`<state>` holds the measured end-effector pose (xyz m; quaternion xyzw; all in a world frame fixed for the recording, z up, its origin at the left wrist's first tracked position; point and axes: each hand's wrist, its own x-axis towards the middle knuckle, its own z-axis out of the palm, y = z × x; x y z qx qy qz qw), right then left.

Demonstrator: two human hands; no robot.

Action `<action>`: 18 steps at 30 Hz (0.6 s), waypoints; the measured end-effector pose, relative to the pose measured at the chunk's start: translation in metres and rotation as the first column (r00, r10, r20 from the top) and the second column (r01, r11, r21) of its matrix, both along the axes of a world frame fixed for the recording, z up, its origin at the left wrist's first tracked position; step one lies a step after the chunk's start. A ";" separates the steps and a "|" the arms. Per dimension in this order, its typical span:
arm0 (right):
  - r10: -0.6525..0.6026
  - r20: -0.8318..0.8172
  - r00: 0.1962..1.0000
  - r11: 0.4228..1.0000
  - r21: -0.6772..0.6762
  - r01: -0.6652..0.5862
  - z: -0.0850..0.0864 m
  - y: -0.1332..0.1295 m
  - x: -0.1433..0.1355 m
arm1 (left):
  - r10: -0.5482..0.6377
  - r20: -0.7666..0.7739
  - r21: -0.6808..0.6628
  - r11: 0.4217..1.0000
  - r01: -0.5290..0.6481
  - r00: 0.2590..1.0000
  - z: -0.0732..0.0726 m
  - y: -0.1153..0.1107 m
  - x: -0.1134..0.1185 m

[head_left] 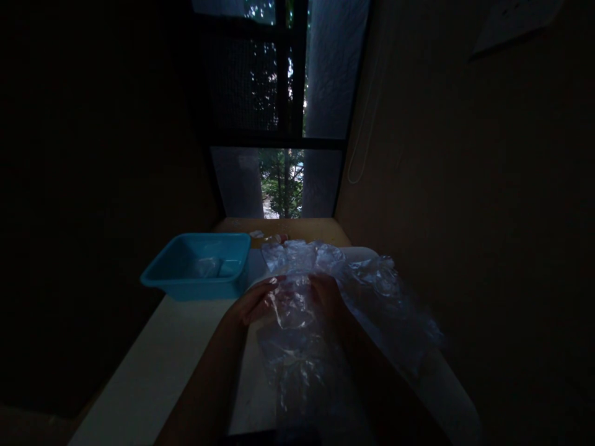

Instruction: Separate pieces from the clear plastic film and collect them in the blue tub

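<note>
Between my two hands is a crumpled clear plastic bag (294,306), held over the middle of the white table. My left hand (258,298) grips its left side, with the thumb and fingers closed on the film. On the right side, my right hand (325,290) is closed on the same plastic; its fingers are partly hidden in shadow. More clear plastic (295,365) hangs or lies below the hands, toward the front of the table. A loose heap of similar clear plastic bags (381,279) spreads behind and to the right.
A blue plastic basin (195,290) stands at the table's left back, with a small clear plastic piece (209,266) inside. The white table (153,353) reaches toward a wooden sill (320,229) under a window. Dark walls flank both sides; a cord (356,179) hangs at right.
</note>
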<state>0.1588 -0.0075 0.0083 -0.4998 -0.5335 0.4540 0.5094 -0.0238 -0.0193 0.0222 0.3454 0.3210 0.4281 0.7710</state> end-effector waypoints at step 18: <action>0.100 -0.127 0.987 0.972 0.224 -0.069 -0.024 -0.003 0.014 | -0.006 -0.035 0.095 0.995 0.009 0.999 0.002 -0.007 0.002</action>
